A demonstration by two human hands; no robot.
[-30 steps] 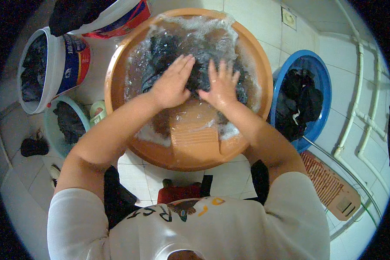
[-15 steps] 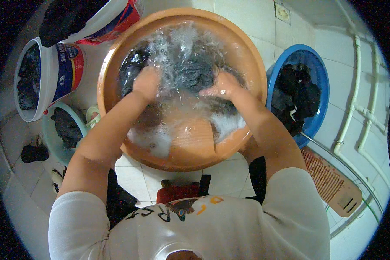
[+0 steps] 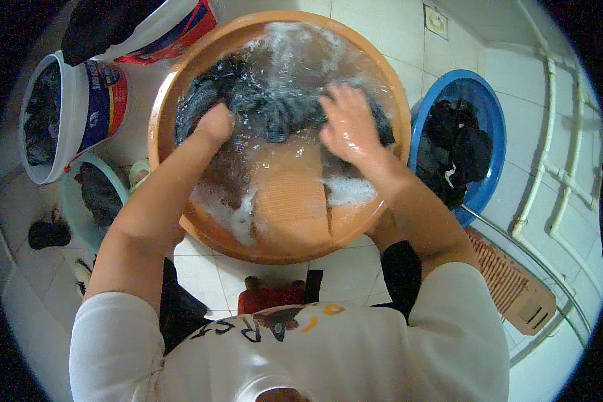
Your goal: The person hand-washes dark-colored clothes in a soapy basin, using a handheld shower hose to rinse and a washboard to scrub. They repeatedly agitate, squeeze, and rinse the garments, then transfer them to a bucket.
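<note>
In the basin [image 3: 291, 254], the left grip [image 3: 216, 123] touches cloth [image 3: 275, 117].

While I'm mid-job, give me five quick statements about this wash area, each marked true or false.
1. The left hand is at the dark laundry in the orange basin. True.
2. The right hand is clenched in a fist. False: it is open, fingers extended.
3. A blue tub of dark clothes stands right of the orange basin. True.
4. Laundry wholly hides the ribbed scrubbing panel in the orange basin. False: its ribs show on the near side.
5. A brown washboard lies beyond the orange basin's right side. True.
</note>
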